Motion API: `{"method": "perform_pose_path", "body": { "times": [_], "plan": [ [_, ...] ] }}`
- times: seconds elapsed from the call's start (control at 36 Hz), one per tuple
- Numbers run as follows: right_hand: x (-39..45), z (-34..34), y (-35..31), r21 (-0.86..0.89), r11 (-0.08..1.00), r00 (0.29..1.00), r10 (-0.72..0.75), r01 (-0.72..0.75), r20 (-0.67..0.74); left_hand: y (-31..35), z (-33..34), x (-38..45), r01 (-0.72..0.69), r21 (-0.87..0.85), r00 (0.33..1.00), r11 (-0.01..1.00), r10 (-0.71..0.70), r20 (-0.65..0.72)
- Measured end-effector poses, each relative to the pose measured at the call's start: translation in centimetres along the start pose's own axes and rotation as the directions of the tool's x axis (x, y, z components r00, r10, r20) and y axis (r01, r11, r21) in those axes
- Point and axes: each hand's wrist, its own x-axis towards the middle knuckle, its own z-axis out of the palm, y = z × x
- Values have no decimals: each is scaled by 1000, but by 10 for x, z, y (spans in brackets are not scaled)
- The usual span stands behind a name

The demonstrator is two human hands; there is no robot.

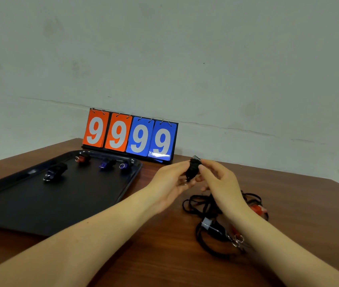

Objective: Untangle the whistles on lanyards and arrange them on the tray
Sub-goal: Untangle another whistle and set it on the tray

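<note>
Pinching a black whistle point(193, 169) wrapped in its own lanyard, both hands met just right of frame centre, above the table: left hand point(170, 183) gripped it from the left, right hand point(218, 181) from the right with thumb and fingers curled round it. Below the right wrist, lower right of frame, lay the tangled pile point(222, 220) of black lanyards on the wooden table point(143, 255), with a red whistle point(257, 209) at its right edge and a black-and-grey one point(212, 226) nearer the bottom. At left sat the black tray point(61, 204) holding four wound whistles: black point(55, 171), red point(82, 158), blue point(106, 163), dark blue point(126, 165). Behind the tray stood a flip scoreboard point(131, 135) reading 99 99, against the wall.
</note>
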Motion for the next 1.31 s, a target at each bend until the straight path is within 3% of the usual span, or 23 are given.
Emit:
{"method": "perform_pose_path", "body": {
  "times": [0.14,0.33,0.42,0.56,0.61,0.72,0.78,0.89,0.97,1.17,1.31],
  "plan": [
    [-2,2,-1,38,999,998,9,-11,56,-3,-2,2,2,112,999,994,2,-35],
    [0,0,0,77,995,998,57,-59,21,-5,-6,4,-30,53,998,998,33,-58],
    [-1,-1,-2,139,983,993,116,-119,31,-2,-5,0,-42,129,995,991,53,-82],
    [-13,-5,-11,266,938,974,226,-223,19,1,-5,-9,-25,317,947,948,124,-297],
    [-16,-5,-20,270,932,969,245,-241,21,7,-5,-11,-23,439,928,898,182,-324],
    [-16,-1,-39,239,933,963,262,-268,59,37,-3,-16,-53,485,913,873,239,-330],
    [-15,3,-49,295,913,959,267,-283,94,55,-10,-24,-62,580,914,812,280,-294],
    [-17,27,-70,284,903,942,274,-321,193,88,-50,-55,-50,849,900,525,392,-190],
    [-17,53,-79,258,902,922,277,-347,270,110,-94,-76,60,912,875,406,418,-244],
    [-12,142,-84,78,939,905,299,-336,303,143,-199,-138,312,891,740,330,503,-446],
    [-1,197,-80,-59,953,918,302,-297,259,140,-250,-170,427,846,745,320,405,-530]
  ]
}}
